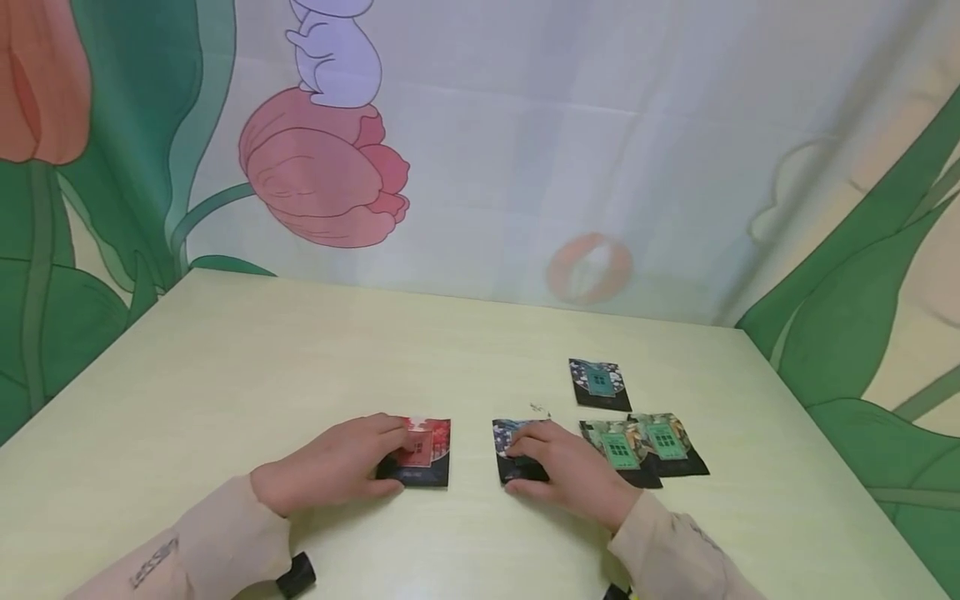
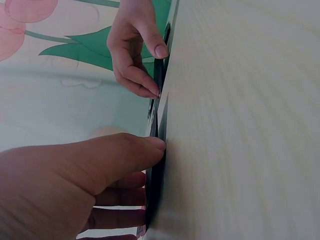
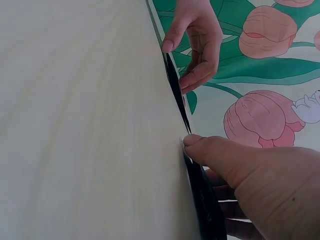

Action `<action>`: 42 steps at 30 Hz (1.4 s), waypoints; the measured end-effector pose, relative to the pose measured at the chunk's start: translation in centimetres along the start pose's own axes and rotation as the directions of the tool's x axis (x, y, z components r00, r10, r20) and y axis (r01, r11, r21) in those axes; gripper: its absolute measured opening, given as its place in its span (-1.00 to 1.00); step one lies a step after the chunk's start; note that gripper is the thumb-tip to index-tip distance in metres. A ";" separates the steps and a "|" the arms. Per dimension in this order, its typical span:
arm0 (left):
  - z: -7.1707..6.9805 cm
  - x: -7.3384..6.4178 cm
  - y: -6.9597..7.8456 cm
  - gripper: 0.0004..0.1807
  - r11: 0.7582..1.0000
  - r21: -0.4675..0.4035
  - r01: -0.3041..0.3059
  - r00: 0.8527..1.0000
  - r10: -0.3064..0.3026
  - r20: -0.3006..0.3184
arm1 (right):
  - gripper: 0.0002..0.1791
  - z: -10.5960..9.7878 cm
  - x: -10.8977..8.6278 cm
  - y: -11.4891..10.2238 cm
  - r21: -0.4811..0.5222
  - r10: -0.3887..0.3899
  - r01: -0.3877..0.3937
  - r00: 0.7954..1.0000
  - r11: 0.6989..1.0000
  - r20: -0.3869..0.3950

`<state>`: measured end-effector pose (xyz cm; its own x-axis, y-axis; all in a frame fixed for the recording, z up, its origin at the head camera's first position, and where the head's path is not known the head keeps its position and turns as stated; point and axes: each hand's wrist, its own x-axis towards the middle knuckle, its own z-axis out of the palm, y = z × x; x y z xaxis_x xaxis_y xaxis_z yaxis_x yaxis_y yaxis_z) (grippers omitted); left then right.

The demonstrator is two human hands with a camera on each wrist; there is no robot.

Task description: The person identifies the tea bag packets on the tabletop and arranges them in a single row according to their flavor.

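Note:
In the head view my left hand holds a red-and-black flat packet on the tabletop, thumb at its near edge and fingers over its printed face. To the right, my right hand holds a dark blue packet with a white floral print. Its thumb lies at the near edge while curled fingers cover much of the face. Both wrist views show the thumbs against the packets' dark edges. A bare gap of table separates the two packets.
Two green-labelled packets overlap just beyond my right hand. Behind them lies another blue floral packet. A black object shows beside the left sleeve. A printed curtain hangs behind the pale table.

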<state>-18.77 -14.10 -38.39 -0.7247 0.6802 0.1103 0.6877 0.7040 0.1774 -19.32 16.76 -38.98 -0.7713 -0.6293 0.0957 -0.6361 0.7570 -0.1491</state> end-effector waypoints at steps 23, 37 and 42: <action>-0.2 0.4 0.4 -0.42 0.998 -0.015 0.053 0.997 -0.052 0.058 | -0.52 1.6 2.5 -2.1 0.006 -0.025 0.026 0.999 1.000 -0.033; -0.1 0.3 0.3 -0.41 0.998 -0.016 0.068 0.996 -0.067 0.055 | -0.53 1.1 2.9 -3.3 0.012 -0.010 0.010 1.000 1.000 -0.018; -0.1 0.3 0.3 -0.48 0.999 0.003 0.044 0.998 -0.044 0.035 | -0.55 1.4 2.9 -3.4 0.008 -0.030 0.031 0.999 0.999 -0.040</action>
<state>-18.81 -13.74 -38.26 -0.7523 0.6554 0.0678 0.6554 0.7338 0.1790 -19.35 12.12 -39.55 -0.7519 -0.6445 0.1391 -0.6593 0.7359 -0.1543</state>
